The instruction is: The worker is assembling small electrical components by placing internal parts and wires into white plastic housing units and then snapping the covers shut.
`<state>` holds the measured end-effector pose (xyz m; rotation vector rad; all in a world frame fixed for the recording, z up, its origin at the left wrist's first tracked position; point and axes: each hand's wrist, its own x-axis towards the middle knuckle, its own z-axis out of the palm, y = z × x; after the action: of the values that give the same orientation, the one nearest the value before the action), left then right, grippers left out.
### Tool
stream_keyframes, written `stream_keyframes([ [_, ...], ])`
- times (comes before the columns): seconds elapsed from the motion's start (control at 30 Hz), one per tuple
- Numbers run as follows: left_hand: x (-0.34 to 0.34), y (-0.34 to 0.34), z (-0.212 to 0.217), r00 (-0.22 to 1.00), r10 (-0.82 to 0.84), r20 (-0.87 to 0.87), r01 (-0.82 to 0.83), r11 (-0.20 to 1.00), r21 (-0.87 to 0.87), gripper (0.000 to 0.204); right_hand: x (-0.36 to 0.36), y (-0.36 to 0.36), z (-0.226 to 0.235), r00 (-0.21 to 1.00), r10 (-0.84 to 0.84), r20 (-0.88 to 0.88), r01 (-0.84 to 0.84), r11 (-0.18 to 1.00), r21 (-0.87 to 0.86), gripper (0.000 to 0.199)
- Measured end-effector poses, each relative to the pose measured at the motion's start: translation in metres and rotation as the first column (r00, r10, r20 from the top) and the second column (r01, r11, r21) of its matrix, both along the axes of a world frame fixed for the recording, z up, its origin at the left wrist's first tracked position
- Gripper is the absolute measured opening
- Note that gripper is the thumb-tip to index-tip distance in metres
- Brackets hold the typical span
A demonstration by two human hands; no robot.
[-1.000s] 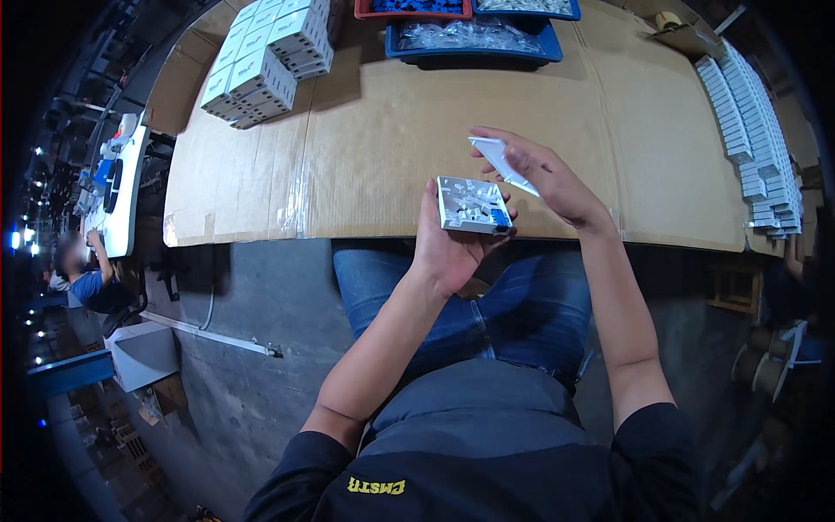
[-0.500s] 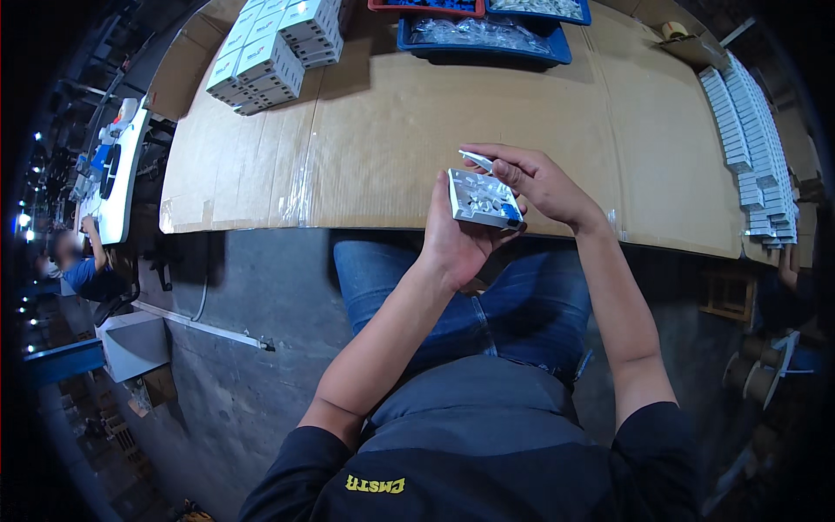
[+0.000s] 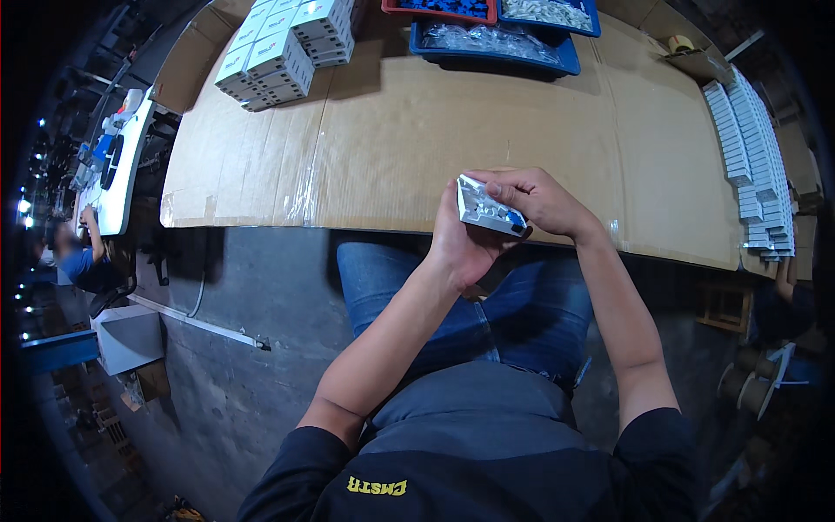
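Observation:
My left hand [image 3: 454, 250] is closed around a shallow white plastic box [image 3: 489, 219], held just over the table's front edge. Inside the box are small white parts, with a blue piece [image 3: 515, 219] at its right corner. My right hand [image 3: 550, 202] grips a thin flat white cover [image 3: 470, 182] at the box's far side. The cover is tilted over the box; its right portion is hidden beneath my fingers.
White boxes [image 3: 277, 63] are stacked at the table's [image 3: 383, 165] back left. Behind are a red tray [image 3: 439, 12] with blue parts and blue trays [image 3: 496, 65] with bagged and pale parts. White boxes [image 3: 755, 165] line the right edge. A person [image 3: 83, 261] sits far left.
My right hand has brought the white cover down and nearer, onto the box's far side. The box now sits a little farther right and more tilted in my left hand.

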<state>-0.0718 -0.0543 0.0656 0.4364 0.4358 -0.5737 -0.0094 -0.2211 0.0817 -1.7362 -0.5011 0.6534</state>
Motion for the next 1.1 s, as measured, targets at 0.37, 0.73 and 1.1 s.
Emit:
stream_keyframes([
  [0.37,0.004,0.000,-0.020,1.000,-0.004,-0.021,0.002,0.997,-0.071,0.062,0.003,0.000,-0.013,0.996,-0.004,0.093,0.008,0.999,-0.040,0.048],
  [0.73,0.013,0.003,-0.022,0.990,-0.097,-0.107,0.085,0.990,-0.110,0.056,0.004,0.001,-0.004,0.999,-0.040,-0.028,0.036,0.991,-0.131,0.054],
  [1.1,0.013,0.001,-0.031,0.985,-0.136,-0.105,0.122,0.985,-0.124,0.055,0.004,-0.007,-0.015,0.995,-0.033,-0.094,0.017,0.987,-0.157,0.060],
])
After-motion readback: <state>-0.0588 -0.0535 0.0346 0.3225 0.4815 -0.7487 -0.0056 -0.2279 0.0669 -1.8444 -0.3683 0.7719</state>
